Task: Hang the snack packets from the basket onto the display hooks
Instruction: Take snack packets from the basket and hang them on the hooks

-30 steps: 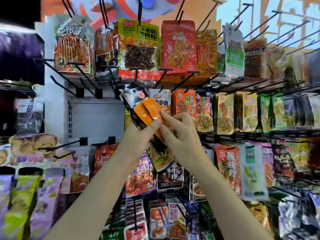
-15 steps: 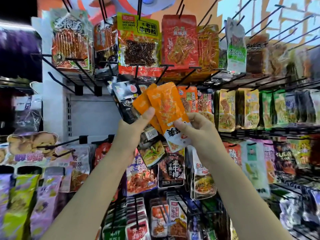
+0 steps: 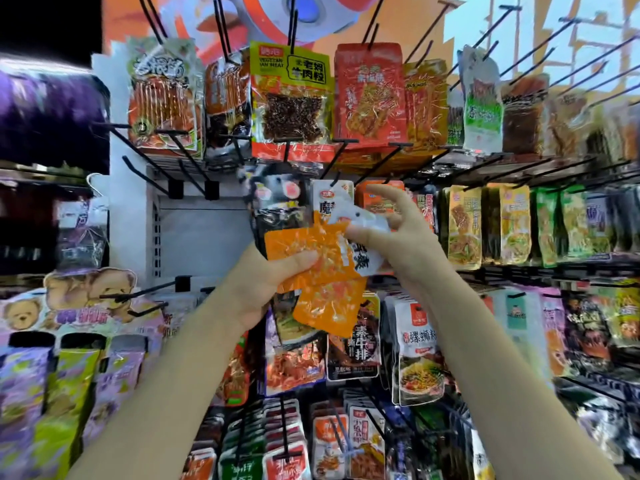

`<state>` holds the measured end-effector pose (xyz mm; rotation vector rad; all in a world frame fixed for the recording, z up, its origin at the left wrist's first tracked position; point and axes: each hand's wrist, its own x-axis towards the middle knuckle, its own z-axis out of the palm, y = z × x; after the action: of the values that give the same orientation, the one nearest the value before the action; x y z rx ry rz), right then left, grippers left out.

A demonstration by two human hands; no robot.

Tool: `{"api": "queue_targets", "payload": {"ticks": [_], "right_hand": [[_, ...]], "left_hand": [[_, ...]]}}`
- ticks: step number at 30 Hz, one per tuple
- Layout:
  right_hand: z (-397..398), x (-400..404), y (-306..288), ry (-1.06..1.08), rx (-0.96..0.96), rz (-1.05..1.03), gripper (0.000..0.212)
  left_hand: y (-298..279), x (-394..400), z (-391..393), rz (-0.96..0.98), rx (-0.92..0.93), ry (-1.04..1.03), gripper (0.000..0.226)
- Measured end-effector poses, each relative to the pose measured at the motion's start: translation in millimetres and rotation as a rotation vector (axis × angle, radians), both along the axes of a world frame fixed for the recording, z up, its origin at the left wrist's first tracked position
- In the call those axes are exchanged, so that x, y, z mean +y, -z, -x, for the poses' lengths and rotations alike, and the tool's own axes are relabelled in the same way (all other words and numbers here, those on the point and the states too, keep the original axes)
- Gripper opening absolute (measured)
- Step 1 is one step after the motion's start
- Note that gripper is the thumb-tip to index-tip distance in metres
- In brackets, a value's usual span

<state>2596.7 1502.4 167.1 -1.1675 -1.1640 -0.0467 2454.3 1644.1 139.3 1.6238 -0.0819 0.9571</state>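
**Separate one packet, then thread its hole**

At frame centre the left hand [image 3: 263, 282] grips a bunch of orange packets [image 3: 311, 258]. The right hand [image 3: 398, 233] pinches a white-topped packet's [image 3: 360, 220] corner, other fingers spread. Best: peel it free, then align its hole with an empty hook [image 3: 145, 292].

A white back panel [image 3: 204, 237] with black hooks [image 3: 152, 174] stands under an orange and blue wall poster [image 3: 346, 15], with a dark purple shelf [image 3: 48, 119] on the left, all brightly lit.
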Motion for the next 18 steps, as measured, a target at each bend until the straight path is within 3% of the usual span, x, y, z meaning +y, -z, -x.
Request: {"api": "queue_targets", "payload": {"ticks": [3,5,12,15,18], "right_hand": [[10,16,4,-0.192,0.354,-0.178,0.044],[17,25,9,-0.301,0.416,-0.159,0.037],[8,29,9,-0.381,0.334,-0.097,0.035],[5,33,10,-0.393,0.232,-0.012,0.039],[3,38,6,-0.38,0.195,-0.014,0.037]], "left_hand": [[1,-6,-10,0.181,-0.202,-0.06,0.014],[1,-9,-14,0.227,-0.233,-0.094,0.014],[-2,-10,-10,0.295,-0.216,-0.104,0.017],[-4,-7,-10,0.214,-0.223,-0.126,0.033],[-3,-1,-12,0.18,-0.247,-0.198,0.027]]}}
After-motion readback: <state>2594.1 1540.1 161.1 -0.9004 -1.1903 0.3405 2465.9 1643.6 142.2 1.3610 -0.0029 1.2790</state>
